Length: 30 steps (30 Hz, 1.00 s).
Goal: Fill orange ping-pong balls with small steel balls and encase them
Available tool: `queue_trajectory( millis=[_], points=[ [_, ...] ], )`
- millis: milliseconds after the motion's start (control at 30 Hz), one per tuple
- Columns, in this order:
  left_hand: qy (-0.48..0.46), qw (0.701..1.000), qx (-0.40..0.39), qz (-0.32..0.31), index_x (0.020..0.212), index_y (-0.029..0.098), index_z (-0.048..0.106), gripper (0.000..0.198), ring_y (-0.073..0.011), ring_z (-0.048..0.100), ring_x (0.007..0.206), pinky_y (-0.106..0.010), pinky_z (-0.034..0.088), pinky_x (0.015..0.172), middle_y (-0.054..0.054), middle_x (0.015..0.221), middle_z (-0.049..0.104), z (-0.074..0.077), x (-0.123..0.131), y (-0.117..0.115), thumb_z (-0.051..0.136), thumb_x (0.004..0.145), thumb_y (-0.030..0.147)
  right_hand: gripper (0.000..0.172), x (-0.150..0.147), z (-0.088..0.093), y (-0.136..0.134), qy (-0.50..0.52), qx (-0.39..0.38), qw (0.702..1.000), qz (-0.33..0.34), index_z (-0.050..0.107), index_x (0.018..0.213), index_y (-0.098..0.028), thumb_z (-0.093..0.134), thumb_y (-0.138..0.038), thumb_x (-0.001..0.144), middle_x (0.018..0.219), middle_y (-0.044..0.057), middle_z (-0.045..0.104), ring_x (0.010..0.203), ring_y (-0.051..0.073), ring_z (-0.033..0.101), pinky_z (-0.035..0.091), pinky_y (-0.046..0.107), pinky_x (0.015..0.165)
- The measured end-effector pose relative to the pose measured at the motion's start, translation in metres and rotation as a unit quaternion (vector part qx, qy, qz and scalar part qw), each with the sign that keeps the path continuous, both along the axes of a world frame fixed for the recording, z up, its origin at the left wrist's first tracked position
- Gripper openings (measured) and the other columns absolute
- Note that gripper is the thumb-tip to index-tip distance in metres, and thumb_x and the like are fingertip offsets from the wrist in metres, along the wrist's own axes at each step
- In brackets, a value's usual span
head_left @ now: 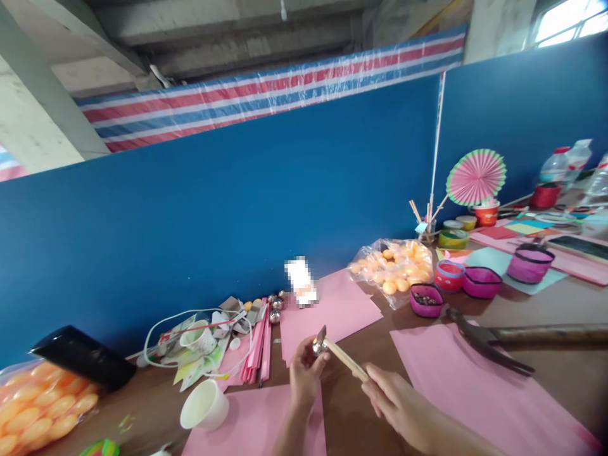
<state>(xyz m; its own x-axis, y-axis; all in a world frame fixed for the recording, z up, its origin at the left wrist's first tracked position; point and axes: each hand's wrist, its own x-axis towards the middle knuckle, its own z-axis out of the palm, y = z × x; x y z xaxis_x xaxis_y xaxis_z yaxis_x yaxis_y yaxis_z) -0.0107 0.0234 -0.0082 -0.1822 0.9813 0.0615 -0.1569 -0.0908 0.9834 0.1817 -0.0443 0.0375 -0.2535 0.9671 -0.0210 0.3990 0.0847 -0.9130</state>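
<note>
My left hand (304,370) is closed, its fingers and thumb around a small shiny silver ball (318,347). Gripped in my right hand (387,396) is the pale wooden handle of a small hammer (349,360). The hammer's metal head is right at the top of the ball; I cannot tell whether they touch. Both hands are above the brown table (354,421), between pink paper sheets. Behind my left hand, several similar silver balls (275,315) sit beside a stack of pink strips (256,345).
A larger claw hammer (489,339) lies at the right on pink paper (456,373). Past it stand small fabric bowls, one holding tiny dark pieces (426,300). Bags of orange balls (399,266) lie behind and far left. A white cup (204,405) stands left, near a black cylinder (83,358).
</note>
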Motion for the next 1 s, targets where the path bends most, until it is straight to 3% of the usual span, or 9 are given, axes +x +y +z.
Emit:
queue_trajectory(
  millis=[167,400,567,667,867,1000],
  points=[
    [-0.014,1.000,-0.014,-0.003,0.093,0.017,0.063,0.042,-0.0098,0.054,0.054,-0.021,0.044,0.050,-0.001,0.069,0.064,0.001,0.000,-0.002,0.075,0.054,0.024,0.034,0.004,-0.005,0.001,0.042,-0.017,0.999,-0.001,0.055,0.093,-0.020,0.036,-0.046,0.085,0.057,-0.003,0.049,0.053,0.011,0.049,0.041,0.022,0.055],
    [-0.076,0.997,-0.012,-0.002,0.109,0.019,0.059,0.053,-0.0107,0.059,0.066,-0.024,0.048,0.065,-0.004,0.083,0.065,0.001,-0.003,0.001,0.074,0.058,0.026,0.031,0.003,-0.007,-0.002,0.032,-0.011,0.999,-0.016,0.055,0.086,-0.021,0.038,-0.047,0.084,0.056,-0.003,0.050,0.054,0.011,0.049,0.042,0.022,0.055],
    [-0.111,0.993,-0.026,0.023,0.104,0.020,0.058,0.052,-0.0140,0.062,0.070,-0.028,0.051,0.067,-0.005,0.092,0.063,-0.001,0.000,0.001,0.075,0.057,0.031,0.033,0.006,0.006,-0.002,0.011,-0.014,1.000,-0.006,0.054,0.089,-0.021,0.036,-0.049,0.084,0.059,-0.004,0.051,0.053,0.010,0.050,0.042,0.021,0.053],
    [-0.079,0.996,-0.030,0.037,0.100,0.018,0.057,0.045,-0.0140,0.062,0.064,-0.025,0.050,0.058,-0.006,0.086,0.064,-0.002,0.000,0.000,0.071,0.061,0.035,0.031,0.007,0.010,-0.001,0.011,-0.009,1.000,0.002,0.054,0.086,-0.022,0.037,-0.048,0.085,0.059,-0.003,0.051,0.057,0.011,0.052,0.042,0.022,0.057],
    [-0.049,0.999,-0.002,0.000,0.084,0.016,0.058,0.030,-0.0111,0.059,0.060,-0.022,0.047,0.057,-0.003,0.073,0.064,-0.002,-0.003,0.000,0.072,0.061,0.029,0.035,0.005,0.004,0.003,0.030,0.000,0.999,0.015,0.054,0.087,-0.021,0.034,-0.048,0.086,0.058,-0.003,0.050,0.057,0.012,0.051,0.042,0.023,0.057],
    [-0.069,0.998,-0.007,0.004,0.094,0.019,0.058,0.042,-0.0104,0.057,0.055,-0.022,0.046,0.051,-0.001,0.073,0.063,-0.003,-0.003,0.000,0.075,0.057,0.030,0.037,0.006,0.007,0.002,0.033,-0.011,0.999,0.030,0.053,0.094,-0.020,0.033,-0.050,0.086,0.058,-0.003,0.051,0.052,0.010,0.049,0.040,0.021,0.052]
  ],
)
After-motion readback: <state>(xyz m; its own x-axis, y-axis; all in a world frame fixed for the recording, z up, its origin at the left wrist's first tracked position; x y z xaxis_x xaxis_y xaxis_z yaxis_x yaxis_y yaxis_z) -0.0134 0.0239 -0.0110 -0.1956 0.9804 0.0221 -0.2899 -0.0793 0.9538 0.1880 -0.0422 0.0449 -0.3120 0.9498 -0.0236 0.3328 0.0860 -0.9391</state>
